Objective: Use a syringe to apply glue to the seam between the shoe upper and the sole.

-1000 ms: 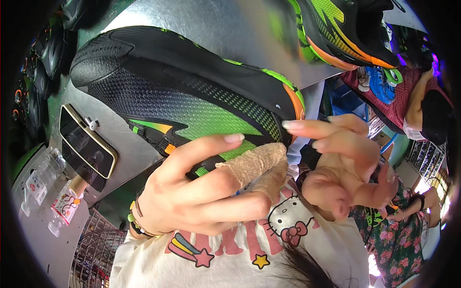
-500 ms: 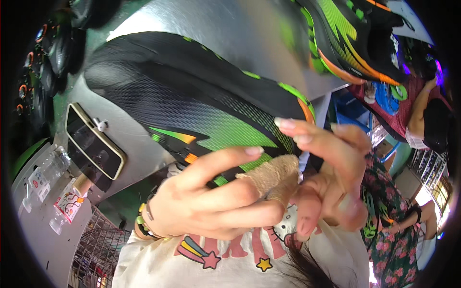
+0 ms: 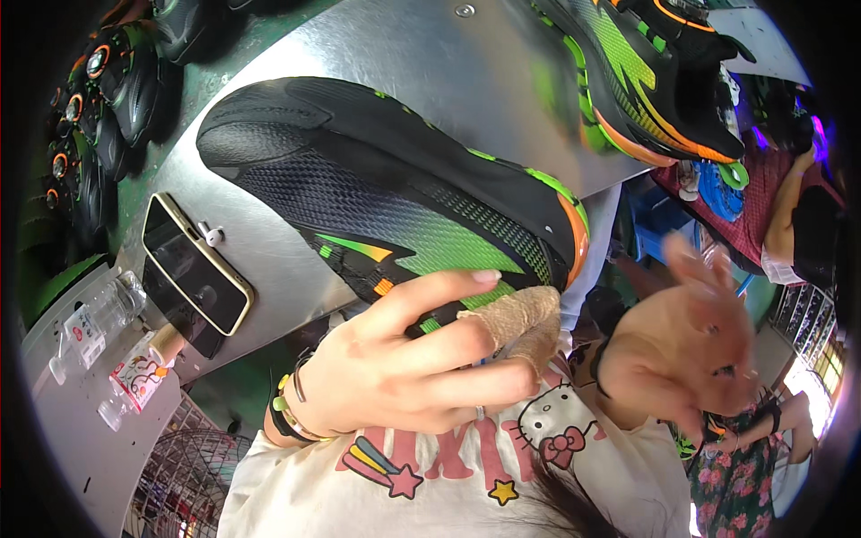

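Note:
A black sneaker (image 3: 377,193) with a green-to-yellow pattern and orange accents lies on its side, toe to the far left and heel to the right. My left hand (image 3: 404,350) is closed on its near edge by the opening, the index finger stretched along the green side. Tan wrapping covers the ends of some of its fingers. The shoe's opening is mostly hidden behind this hand. Off to the right, apart from the shoe, my right hand (image 3: 691,345) is raised, blurred by motion, with its fingers apart and nothing visible in it.
A metal worktop (image 3: 359,45) carries a phone (image 3: 197,264) and a white earbud (image 3: 212,235). Another matching sneaker (image 3: 628,81) stands at the far right. More black shoes (image 3: 121,90) sit at the far left. Plastic bottles (image 3: 99,318) lie near the left. Other people are to the right.
My right hand has left the shoe's heel and swung out to the right. The sneaker has shifted slightly right and down in view, still in my left hand.

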The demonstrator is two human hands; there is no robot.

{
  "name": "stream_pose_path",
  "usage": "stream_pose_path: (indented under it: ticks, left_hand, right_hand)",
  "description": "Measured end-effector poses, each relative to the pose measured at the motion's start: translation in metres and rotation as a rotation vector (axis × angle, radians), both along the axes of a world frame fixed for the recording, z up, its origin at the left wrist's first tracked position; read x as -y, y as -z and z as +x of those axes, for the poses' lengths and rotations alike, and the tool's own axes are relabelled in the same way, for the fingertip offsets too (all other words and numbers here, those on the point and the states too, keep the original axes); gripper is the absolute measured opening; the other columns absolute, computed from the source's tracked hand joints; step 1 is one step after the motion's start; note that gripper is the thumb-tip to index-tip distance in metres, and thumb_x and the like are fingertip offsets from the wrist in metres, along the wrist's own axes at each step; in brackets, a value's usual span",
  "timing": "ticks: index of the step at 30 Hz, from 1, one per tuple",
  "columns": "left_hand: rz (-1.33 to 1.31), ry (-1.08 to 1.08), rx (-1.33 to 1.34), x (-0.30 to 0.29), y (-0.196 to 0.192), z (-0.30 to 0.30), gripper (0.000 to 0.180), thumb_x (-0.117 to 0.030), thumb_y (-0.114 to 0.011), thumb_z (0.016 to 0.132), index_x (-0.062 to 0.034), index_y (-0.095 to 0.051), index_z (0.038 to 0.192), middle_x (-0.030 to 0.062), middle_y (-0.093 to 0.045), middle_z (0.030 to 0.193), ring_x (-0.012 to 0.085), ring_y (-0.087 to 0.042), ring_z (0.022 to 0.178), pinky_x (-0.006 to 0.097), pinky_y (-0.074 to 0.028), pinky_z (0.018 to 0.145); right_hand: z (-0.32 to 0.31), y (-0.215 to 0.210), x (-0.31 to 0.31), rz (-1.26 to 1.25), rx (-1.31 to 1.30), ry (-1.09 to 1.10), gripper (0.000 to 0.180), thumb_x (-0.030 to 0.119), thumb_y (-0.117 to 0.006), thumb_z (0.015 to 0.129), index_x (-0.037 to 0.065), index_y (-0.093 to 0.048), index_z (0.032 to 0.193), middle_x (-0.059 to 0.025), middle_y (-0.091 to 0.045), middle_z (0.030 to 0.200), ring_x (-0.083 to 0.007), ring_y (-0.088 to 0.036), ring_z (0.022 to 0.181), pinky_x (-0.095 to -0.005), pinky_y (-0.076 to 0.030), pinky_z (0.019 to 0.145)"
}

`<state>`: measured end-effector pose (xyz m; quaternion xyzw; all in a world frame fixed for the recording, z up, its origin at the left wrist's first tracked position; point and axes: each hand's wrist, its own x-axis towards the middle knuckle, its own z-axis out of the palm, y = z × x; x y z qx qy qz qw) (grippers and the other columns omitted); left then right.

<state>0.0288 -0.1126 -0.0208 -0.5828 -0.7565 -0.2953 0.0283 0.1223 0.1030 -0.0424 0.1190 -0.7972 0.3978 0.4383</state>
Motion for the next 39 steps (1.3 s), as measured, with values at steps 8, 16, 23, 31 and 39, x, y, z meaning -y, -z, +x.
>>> stream_pose_path:
  ticks: [8, 16, 23, 31, 39]
  left_hand:
    - [0.031, -0.035, -0.077, 0.000, 0.004, 0.001, 0.023, -0.020, -0.065, 0.062, -0.0353, -0.056, 0.076, -0.0078, -0.048, 0.078, 0.0184, -0.062, 0.097, 0.025, -0.051, 0.087]
    - [-0.103, -0.008, -0.054, 0.006, -0.002, 0.002, 0.030, -0.034, -0.081, 0.069, -0.0492, -0.070, 0.093, -0.0176, -0.049, 0.088, 0.0097, -0.059, 0.085, 0.035, -0.053, 0.086]
    - [-0.109, 0.031, -0.198, -0.010, -0.015, -0.007, 0.025, -0.033, -0.079, 0.073, -0.0451, -0.069, 0.093, -0.0223, -0.060, 0.102, 0.0088, -0.061, 0.098, 0.035, -0.050, 0.090]
    - [-0.139, -0.003, -0.211, -0.023, -0.028, -0.007, 0.034, -0.023, -0.078, 0.071, -0.0422, -0.070, 0.098, -0.0159, -0.062, 0.100, 0.0136, -0.062, 0.105, 0.040, -0.052, 0.091]
    - [-0.083, -0.004, -0.271, -0.011, -0.014, 0.003, 0.035, -0.023, -0.074, 0.070, -0.0425, -0.071, 0.099, -0.0144, -0.061, 0.107, 0.0141, -0.061, 0.106, 0.040, -0.052, 0.093]
  right_hand:
    - [0.027, 0.012, -0.033, 0.148, -0.086, 0.310, 0.035, 0.034, -0.031, 0.107, 0.003, -0.044, 0.115, -0.0127, -0.058, 0.086, -0.0295, -0.065, 0.067, -0.0375, -0.042, 0.058]
    - [0.023, 0.014, -0.022, -0.072, 0.150, 0.323, 0.026, 0.022, -0.051, 0.100, 0.000, -0.055, 0.088, -0.0110, -0.060, 0.071, -0.0253, -0.062, 0.063, -0.0365, -0.045, 0.059]
    - [0.016, 0.014, -0.020, -0.174, 0.329, 0.261, 0.019, -0.008, -0.075, 0.075, -0.001, -0.064, 0.089, -0.0136, -0.071, 0.081, -0.0241, -0.068, 0.074, -0.0300, -0.053, 0.067]
    - [0.025, 0.006, -0.022, -0.299, 0.399, 0.217, 0.019, -0.012, -0.076, 0.071, -0.002, -0.068, 0.086, -0.0139, -0.072, 0.084, -0.0235, -0.070, 0.078, -0.0294, -0.055, 0.069]
    - [0.037, 0.018, -0.005, -0.573, 0.598, 0.139, 0.010, 0.004, -0.069, 0.089, -0.006, -0.067, 0.086, -0.0128, -0.073, 0.081, -0.0188, -0.071, 0.075, -0.0274, -0.057, 0.071]
